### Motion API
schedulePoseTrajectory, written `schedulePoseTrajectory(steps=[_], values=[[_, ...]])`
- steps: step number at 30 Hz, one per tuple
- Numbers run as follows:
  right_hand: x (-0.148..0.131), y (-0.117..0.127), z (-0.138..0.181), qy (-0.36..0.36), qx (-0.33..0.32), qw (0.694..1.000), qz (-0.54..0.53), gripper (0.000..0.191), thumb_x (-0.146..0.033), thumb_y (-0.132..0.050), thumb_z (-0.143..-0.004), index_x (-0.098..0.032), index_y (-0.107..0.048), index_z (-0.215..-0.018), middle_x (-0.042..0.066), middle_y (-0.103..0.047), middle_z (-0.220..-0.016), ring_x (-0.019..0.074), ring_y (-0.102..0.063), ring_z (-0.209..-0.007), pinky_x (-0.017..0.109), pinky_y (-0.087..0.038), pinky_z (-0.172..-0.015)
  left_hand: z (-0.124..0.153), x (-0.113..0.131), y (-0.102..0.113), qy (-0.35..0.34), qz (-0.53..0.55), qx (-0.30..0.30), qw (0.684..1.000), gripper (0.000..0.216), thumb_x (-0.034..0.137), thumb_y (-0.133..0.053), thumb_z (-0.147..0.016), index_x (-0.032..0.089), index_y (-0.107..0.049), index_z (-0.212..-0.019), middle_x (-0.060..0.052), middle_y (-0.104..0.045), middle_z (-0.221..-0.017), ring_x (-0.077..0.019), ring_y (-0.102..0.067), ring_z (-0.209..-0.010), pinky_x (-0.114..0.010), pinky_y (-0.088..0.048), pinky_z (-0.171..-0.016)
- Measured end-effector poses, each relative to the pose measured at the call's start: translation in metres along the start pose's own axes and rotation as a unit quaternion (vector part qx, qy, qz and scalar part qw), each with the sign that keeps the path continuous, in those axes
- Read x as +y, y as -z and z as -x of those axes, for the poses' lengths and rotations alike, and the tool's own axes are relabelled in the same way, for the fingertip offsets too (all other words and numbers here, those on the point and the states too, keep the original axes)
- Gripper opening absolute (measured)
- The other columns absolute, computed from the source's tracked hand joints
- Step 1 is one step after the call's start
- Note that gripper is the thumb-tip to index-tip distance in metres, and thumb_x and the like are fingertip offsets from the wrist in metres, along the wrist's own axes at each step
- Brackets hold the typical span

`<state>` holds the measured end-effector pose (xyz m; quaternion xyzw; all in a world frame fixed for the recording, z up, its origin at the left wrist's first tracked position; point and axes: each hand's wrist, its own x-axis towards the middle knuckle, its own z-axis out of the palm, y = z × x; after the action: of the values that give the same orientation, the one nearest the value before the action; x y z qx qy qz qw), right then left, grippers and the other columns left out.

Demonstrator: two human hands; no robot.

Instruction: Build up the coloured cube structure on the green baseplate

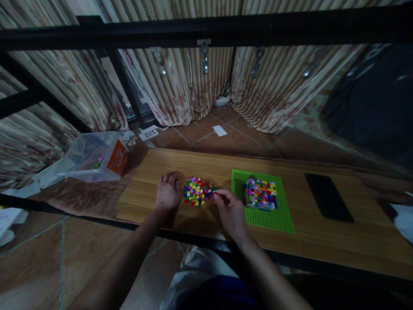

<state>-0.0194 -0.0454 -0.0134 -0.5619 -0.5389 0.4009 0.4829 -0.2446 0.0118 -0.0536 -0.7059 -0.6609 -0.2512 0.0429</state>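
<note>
A heap of small coloured bricks (196, 191) lies on the wooden tabletop (322, 241). My left hand (167, 193) rests flat on the wood just left of the heap, fingers loosely curled, holding nothing. My right hand (229, 212) sits at the heap's right edge with its fingertips pinched on a small red brick (215, 194). To the right, a block built of many coloured bricks (260, 193) stands on a green baseplate (274, 217).
A black phone (329, 198) lies flat on the table's right part. A clear plastic box with an orange label (97, 157) sits beyond the table's left end. Black frame bars (206, 30) cross overhead; curtains hang behind. A dark shape fills the upper right.
</note>
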Motion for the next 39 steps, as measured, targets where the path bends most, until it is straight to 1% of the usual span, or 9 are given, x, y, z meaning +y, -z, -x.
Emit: schedulePoseTrajectory(steps=[5,8,10,15,19,22,26,31,39], values=[[-0.016,0.016,0.005,-0.145,-0.002,0.94,-0.31,0.026,-0.041,-0.077,-0.069,-0.021,-0.071,-0.085,0.002,-0.071,-0.076,0.0127,-0.061,-0.065,0.028,-0.048,-0.065,-0.001,-0.003,0.0,-0.013,0.004,0.003,1.0,0.031,0.026,-0.04,-0.089,0.013,-0.062,-0.108,-0.016,-0.062,-0.115,-0.0299,-0.055,-0.108,-0.046,-0.043,-0.098],[-0.024,0.025,0.009,-0.176,0.0,0.912,-0.37,0.028,-0.038,-0.081,-0.065,-0.021,-0.073,-0.086,0.001,-0.07,-0.075,0.0105,-0.058,-0.063,0.026,-0.047,-0.062,-0.002,-0.003,-0.001,-0.011,0.006,0.003,1.0,0.031,0.027,-0.04,-0.089,0.013,-0.062,-0.107,-0.016,-0.062,-0.115,-0.03,-0.055,-0.108,-0.047,-0.043,-0.097],[-0.025,0.031,0.012,-0.172,0.004,0.914,-0.368,0.027,-0.038,-0.081,-0.066,-0.022,-0.074,-0.087,0.0,-0.069,-0.075,0.0097,-0.056,-0.062,0.025,-0.046,-0.061,-0.002,-0.003,-0.001,-0.011,0.008,0.005,1.0,0.031,0.027,-0.04,-0.089,0.014,-0.062,-0.107,-0.016,-0.062,-0.115,-0.0299,-0.055,-0.107,-0.046,-0.044,-0.096],[-0.009,0.06,0.02,-0.108,0.06,0.971,-0.204,0.023,-0.04,-0.073,-0.074,-0.026,-0.075,-0.092,-0.002,-0.066,-0.07,0.012,-0.057,-0.064,0.028,-0.046,-0.063,-0.003,-0.004,-0.001,-0.013,0.014,0.005,1.0,0.032,0.029,-0.038,-0.09,0.014,-0.062,-0.105,-0.016,-0.062,-0.115,-0.0302,-0.054,-0.107,-0.047,-0.043,-0.095],[0.01,0.098,0.023,-0.02,0.122,0.992,-0.013,0.022,-0.04,-0.066,-0.081,-0.024,-0.074,-0.094,0.005,-0.072,-0.096,0.0194,-0.065,-0.09,0.037,-0.049,-0.083,-0.003,-0.005,-0.001,-0.012,0.014,0.006,1.0,0.034,0.03,-0.037,-0.091,0.013,-0.062,-0.107,-0.017,-0.062,-0.116,-0.0303,-0.054,-0.107,-0.047,-0.043,-0.096],[0.018,0.124,0.02,0.027,0.15,0.982,0.114,0.027,-0.04,-0.06,-0.085,-0.021,-0.072,-0.101,0.008,-0.07,-0.104,0.0218,-0.065,-0.095,0.038,-0.05,-0.085,-0.003,-0.005,0.0,-0.015,0.011,0.002,1.0,0.035,0.03,-0.037,-0.091,0.012,-0.062,-0.108,-0.018,-0.062,-0.116,-0.0308,-0.054,-0.107,-0.047,-0.043,-0.096],[0.016,0.141,0.007,0.053,0.161,0.955,0.244,0.028,-0.039,-0.055,-0.088,-0.018,-0.07,-0.098,0.009,-0.071,-0.095,0.021,-0.065,-0.081,0.036,-0.051,-0.075,-0.004,-0.005,0.0,-0.018,0.019,0.004,1.0,0.034,0.03,-0.037,-0.09,0.013,-0.061,-0.107,-0.017,-0.062,-0.116,-0.031,-0.054,-0.109,-0.049,-0.042,-0.097],[0.01,0.142,-0.01,0.126,0.131,0.927,0.327,0.027,-0.035,-0.049,-0.092,-0.019,-0.07,-0.094,0.009,-0.069,-0.091,0.0224,-0.064,-0.084,0.037,-0.051,-0.079,-0.004,-0.007,-0.002,-0.022,0.014,0.009,1.0,0.034,0.03,-0.038,-0.09,0.014,-0.061,-0.108,-0.017,-0.062,-0.116,-0.0312,-0.055,-0.109,-0.049,-0.043,-0.096],[0.022,0.136,-0.022,0.16,0.098,0.903,0.387,0.031,-0.032,-0.043,-0.095,-0.021,-0.072,-0.095,0.009,-0.068,-0.098,0.0223,-0.061,-0.094,0.039,-0.048,-0.088,-0.004,-0.007,-0.002,-0.027,0.013,0.01,1.0,0.034,0.03,-0.037,-0.09,0.013,-0.061,-0.107,-0.018,-0.063,-0.114,-0.0314,-0.055,-0.108,-0.048,-0.043,-0.096]])
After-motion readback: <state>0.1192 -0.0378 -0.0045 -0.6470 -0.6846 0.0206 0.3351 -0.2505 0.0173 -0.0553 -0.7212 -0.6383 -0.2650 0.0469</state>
